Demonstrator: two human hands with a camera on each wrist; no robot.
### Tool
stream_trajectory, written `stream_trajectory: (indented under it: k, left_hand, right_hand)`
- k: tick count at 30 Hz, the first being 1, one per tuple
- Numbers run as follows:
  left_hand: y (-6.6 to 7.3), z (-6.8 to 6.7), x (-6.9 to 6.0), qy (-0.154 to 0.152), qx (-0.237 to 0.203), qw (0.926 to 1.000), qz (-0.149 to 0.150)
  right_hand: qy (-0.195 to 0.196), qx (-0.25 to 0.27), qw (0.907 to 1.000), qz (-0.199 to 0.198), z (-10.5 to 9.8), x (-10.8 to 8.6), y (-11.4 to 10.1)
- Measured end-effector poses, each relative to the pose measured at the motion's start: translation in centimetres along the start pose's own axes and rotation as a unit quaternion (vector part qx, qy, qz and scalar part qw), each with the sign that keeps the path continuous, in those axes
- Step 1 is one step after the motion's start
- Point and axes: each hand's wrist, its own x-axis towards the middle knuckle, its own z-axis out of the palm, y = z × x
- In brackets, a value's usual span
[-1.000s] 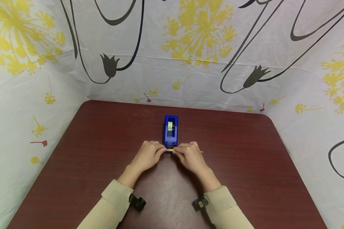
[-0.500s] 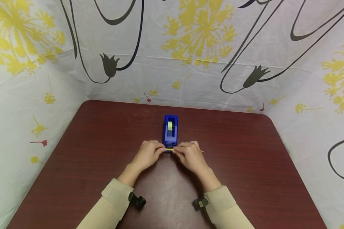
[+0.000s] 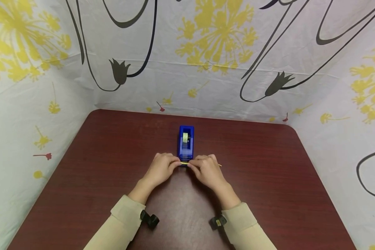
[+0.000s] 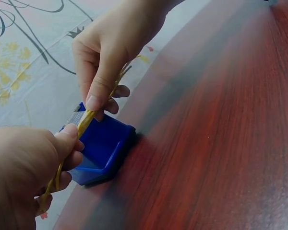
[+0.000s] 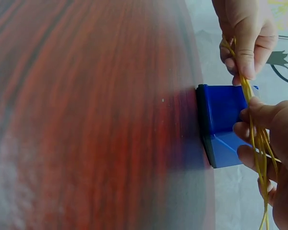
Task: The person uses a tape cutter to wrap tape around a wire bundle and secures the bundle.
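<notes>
A: What movement is recorded since the earlier frame?

B: Very little. The yellow strands [image 5: 246,91] between the fingertips, seen a second ago as a slightly spread band, are now drawn into one narrow line. The left hand [image 3: 160,169], the right hand [image 3: 207,170] and the blue tape dispenser [image 3: 185,152] are found practically where they were.

A: What is contained in the dispenser?

B: A pale roll of tape [image 3: 185,137] is seated in its open well, beyond both hands. The dispenser is placed on the dark red table [image 3: 268,163], its near end lying at the gap between the hands.

A: The state of the hands?

B: The strands are pinched between thumb and fingers of the left hand, and the same bundle is pinched by the right hand just beside it, the two thumbs being held apart.

A: Condition and position of the strands?

B: The bundle is thin and yellow, gathered tight between the hands and held across the dispenser's near end; whether that end is touched cannot be told. Past the right hand's pinch, the strands are fanned into loose lengths. By the left hand's curled fingers they are partly hidden.
</notes>
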Motion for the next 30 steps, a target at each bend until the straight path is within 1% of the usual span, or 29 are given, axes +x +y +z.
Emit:
stream_trajectory:
  k: [4, 7, 11, 17, 24, 30]
  left_hand:
    - [0.05, -0.02, 0.12, -0.001, 0.036, 0.9993, 0.007]
    - [0.12, -0.14, 0.14, -0.005, 0.048, 0.9988, 0.009]
    - [0.16, -0.33, 0.09, -0.008, 0.048, 0.9987, 0.012]
    - [0.13, -0.47, 0.00, 0.003, 0.052, 0.9984, 0.019]
    - [0.19, -0.65, -0.06, 0.013, 0.049, 0.9986, 0.012]
    - [0.19, -0.87, -0.06, 0.008, 0.061, 0.9981, 0.008]
  right_hand:
    - [0.008, 0.000, 1.0000, -0.003, 0.01, 0.01, 0.06]
    - [0.013, 0.002, 0.9999, -0.005, 0.02, 0.00, 0.09]
    - [0.011, 0.002, 0.9999, -0.005, 0.05, 0.04, 0.09]
    - [-0.001, -0.006, 1.0000, -0.007, 0.02, 0.10, 0.09]
    - [0.019, -0.016, 0.9995, -0.019, -0.05, 0.12, 0.10]
    - [0.025, -0.020, 0.9993, -0.021, -0.04, 0.14, -0.01]
